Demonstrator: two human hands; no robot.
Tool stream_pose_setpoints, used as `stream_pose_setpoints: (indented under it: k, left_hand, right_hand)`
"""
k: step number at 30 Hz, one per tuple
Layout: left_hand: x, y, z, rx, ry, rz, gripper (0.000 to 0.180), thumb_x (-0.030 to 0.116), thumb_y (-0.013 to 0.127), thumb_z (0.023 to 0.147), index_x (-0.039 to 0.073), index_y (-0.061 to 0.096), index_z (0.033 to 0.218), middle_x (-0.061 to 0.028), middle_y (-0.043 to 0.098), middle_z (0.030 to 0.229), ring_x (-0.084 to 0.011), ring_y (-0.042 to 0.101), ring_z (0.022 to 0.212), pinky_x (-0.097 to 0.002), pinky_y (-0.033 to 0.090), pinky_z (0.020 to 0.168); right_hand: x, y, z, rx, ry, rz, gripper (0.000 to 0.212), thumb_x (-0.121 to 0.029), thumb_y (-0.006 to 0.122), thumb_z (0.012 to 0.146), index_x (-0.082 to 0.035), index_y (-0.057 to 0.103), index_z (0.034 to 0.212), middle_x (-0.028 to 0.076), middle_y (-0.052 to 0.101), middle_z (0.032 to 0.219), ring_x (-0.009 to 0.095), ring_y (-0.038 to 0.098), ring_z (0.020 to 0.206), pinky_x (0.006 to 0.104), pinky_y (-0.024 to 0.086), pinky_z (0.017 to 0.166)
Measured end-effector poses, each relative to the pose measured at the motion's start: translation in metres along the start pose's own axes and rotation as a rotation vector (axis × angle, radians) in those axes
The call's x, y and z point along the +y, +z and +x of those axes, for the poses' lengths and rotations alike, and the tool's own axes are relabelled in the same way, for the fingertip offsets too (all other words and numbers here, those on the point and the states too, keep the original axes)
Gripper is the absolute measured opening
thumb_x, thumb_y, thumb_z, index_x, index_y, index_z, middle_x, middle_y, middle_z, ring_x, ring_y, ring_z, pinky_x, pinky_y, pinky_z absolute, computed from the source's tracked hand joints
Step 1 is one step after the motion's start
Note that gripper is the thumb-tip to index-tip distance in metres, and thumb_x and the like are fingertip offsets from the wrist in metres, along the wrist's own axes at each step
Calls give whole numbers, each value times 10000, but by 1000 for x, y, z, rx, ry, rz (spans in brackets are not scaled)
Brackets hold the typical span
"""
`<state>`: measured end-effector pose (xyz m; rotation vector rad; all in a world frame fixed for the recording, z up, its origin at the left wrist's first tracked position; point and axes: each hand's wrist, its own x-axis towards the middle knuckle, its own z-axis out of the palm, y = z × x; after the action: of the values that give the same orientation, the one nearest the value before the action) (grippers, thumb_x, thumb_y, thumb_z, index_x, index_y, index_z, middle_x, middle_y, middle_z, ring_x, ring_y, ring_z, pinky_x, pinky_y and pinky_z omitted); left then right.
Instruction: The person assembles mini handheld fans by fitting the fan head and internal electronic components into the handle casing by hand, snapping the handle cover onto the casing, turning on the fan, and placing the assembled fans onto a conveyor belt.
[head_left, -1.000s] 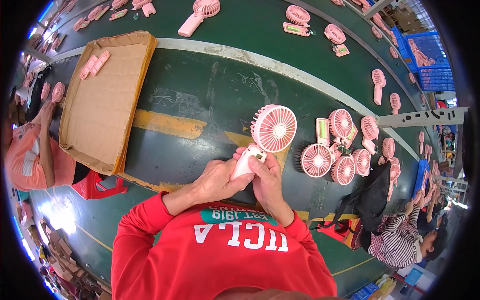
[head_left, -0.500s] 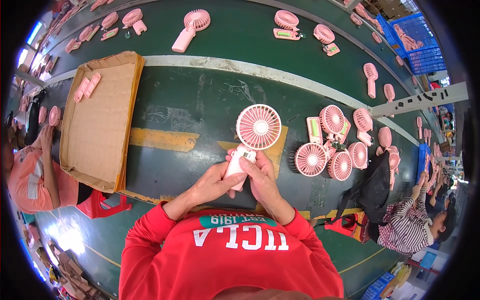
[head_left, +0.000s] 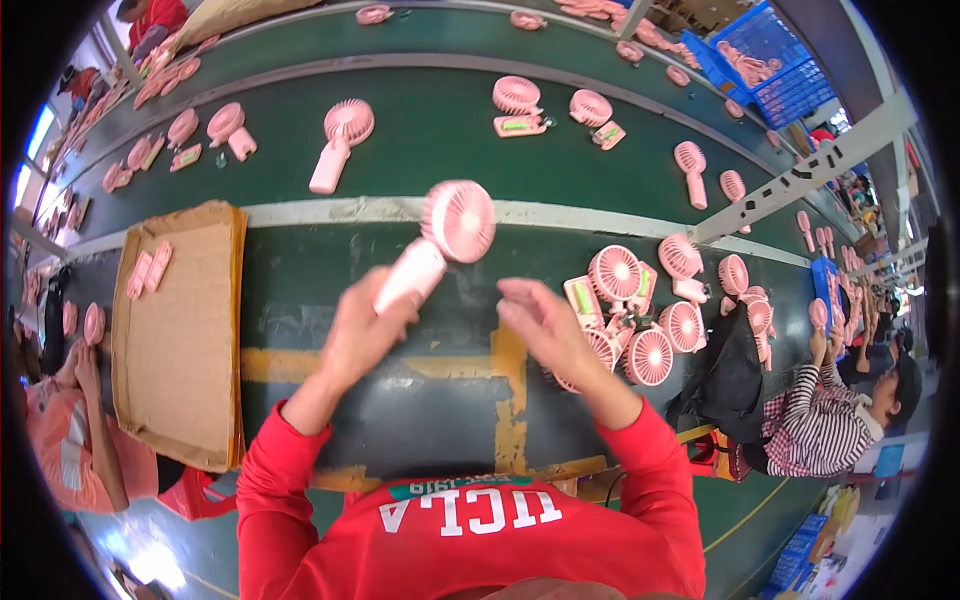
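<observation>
My left hand [head_left: 362,325] is closed around the handle of a pink handheld fan [head_left: 459,221], lifted over the dark green bench and tilted, its round head toward the far rail. My right hand [head_left: 545,325] is apart from it, fingers loosely extended and holding nothing. Just beyond my right hand sits a cluster of pink fan heads [head_left: 650,356], some with loose handle halves [head_left: 583,300] showing green parts. My right forearm hides part of the nearest fan head.
A shallow cardboard tray [head_left: 185,370] at the left holds pink handle pieces [head_left: 149,270]. Past the pale rail [head_left: 560,215], more fans [head_left: 348,125] lie on a green belt. A black bag [head_left: 735,370] hangs at the bench's right. Other people sit at both sides.
My left hand has carried the fan away from me and leftward, tilting it. My right hand has let go of it and moved right. The whole view has shifted.
</observation>
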<state>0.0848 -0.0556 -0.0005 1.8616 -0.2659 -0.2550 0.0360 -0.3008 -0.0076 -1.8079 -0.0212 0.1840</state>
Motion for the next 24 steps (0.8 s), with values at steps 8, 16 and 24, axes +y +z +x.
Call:
stream_pose_setpoints:
  k: [8,16,24]
  left_hand:
    - [-28,18,166,457,312,791,529,266,645,787,6,408,1181,-201,547,1034,-367,589,876,-448,498,723]
    - [-97,44,164,440,412,945,403,261,555,849,4,514,1157,-167,483,1232,-321,422,1197,-499,317,985]
    - [-80,33,150,363,417,884,369,235,559,822,15,534,1118,-156,501,1181,-298,449,1138,-507,343,927]
  right_hand:
    - [29,-93,149,344,-141,-640,370,-276,610,812,26,598,1027,228,626,996,366,606,938,410,469,832]
    - [37,-124,267,564,445,-761,773,-614,590,708,63,561,1081,223,608,1091,333,596,1029,410,469,860]
    - [57,-132,325,818,453,-748,855,-646,705,580,20,600,1105,193,581,1152,316,570,1087,419,472,889]
